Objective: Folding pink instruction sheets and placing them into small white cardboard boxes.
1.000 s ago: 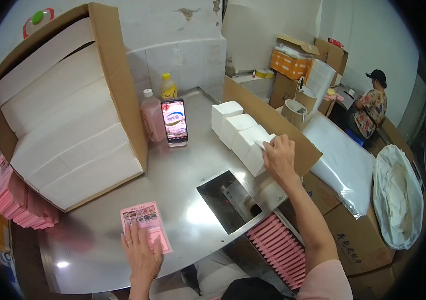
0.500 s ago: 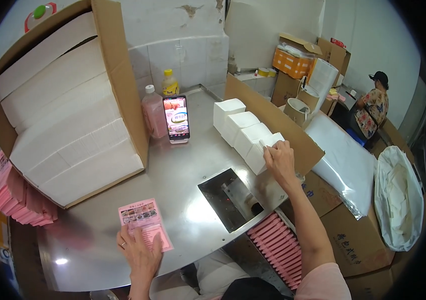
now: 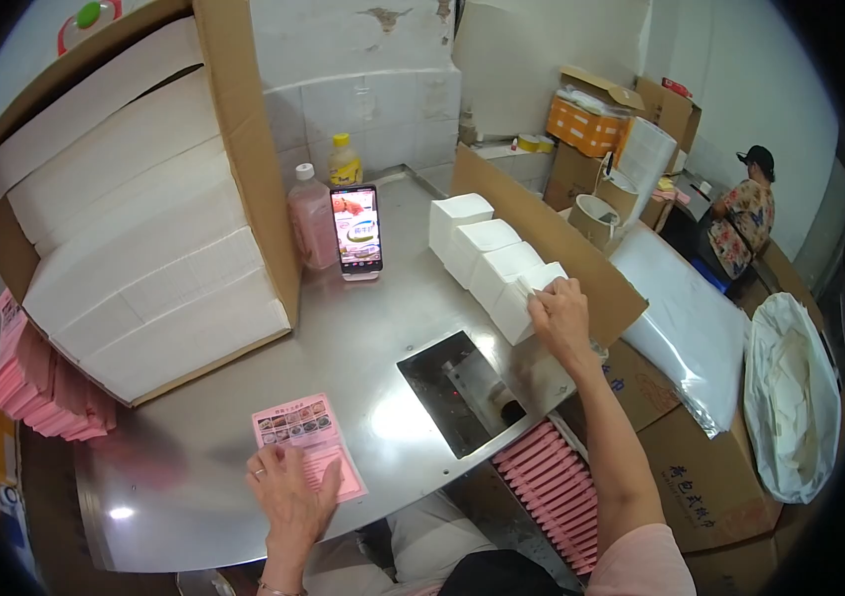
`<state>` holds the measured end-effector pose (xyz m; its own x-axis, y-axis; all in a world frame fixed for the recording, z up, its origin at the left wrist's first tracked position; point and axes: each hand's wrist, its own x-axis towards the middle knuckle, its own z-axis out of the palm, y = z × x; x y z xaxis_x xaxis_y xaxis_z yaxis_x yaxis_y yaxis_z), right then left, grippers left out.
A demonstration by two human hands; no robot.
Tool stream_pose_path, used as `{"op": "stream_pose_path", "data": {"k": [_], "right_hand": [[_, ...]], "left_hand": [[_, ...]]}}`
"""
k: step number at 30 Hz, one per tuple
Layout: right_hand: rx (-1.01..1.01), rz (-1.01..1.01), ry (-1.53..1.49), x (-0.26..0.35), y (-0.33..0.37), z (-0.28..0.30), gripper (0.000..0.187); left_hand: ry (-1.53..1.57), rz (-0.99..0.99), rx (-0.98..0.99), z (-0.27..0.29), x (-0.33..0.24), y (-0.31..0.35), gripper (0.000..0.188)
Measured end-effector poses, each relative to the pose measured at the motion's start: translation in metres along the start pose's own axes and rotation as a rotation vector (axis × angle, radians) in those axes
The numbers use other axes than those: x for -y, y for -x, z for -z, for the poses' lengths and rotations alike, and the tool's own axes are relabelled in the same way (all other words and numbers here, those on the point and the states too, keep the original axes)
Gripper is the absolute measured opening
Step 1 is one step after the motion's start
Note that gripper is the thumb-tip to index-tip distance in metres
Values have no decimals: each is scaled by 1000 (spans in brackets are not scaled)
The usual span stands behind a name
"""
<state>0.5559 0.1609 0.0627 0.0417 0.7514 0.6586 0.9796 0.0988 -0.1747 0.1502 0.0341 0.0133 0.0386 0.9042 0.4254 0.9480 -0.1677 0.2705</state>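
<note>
My left hand (image 3: 292,495) lies flat on a pink printed flat bag (image 3: 306,443) near the front edge of the steel table (image 3: 204,467), fingers spread over its lower half. My right hand (image 3: 562,316) reaches to the right and grips the nearest white tissue stack (image 3: 525,298) in a row of white stacks (image 3: 472,248) that leans against a cardboard wall (image 3: 542,238). A rectangular opening with a metal mechanism (image 3: 462,389) sits in the table between my two hands.
A big open carton of white tissue blocks (image 3: 135,228) stands at left. A phone on a stand (image 3: 357,230), a pink bottle (image 3: 309,219) and a yellow-capped bottle (image 3: 344,162) stand behind. Pink packs (image 3: 557,492) are stacked under the table; another person (image 3: 745,214) sits far right.
My right hand has slid down along the row to the nearest white stack. My left hand stays on the pink bag, which has shifted slightly.
</note>
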Motion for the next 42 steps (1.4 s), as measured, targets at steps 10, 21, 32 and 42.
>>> {"op": "stream_pose_path", "data": {"k": [10,21,32,42], "right_hand": [[-23,-39,-16,3,3,-5,17],[-71,470,-352,115,65,-14,32],[164,489,-428,190,105,-107,34],[715,146,85,109,98,-33,20]], "left_hand": [[-1,5,-49,0,-1,0,44],[264,-333,159,-21,-34,15,49],[246,-247,200,-17,-51,-4,81],[367,-281,121,-5,-30,29,36]]}}
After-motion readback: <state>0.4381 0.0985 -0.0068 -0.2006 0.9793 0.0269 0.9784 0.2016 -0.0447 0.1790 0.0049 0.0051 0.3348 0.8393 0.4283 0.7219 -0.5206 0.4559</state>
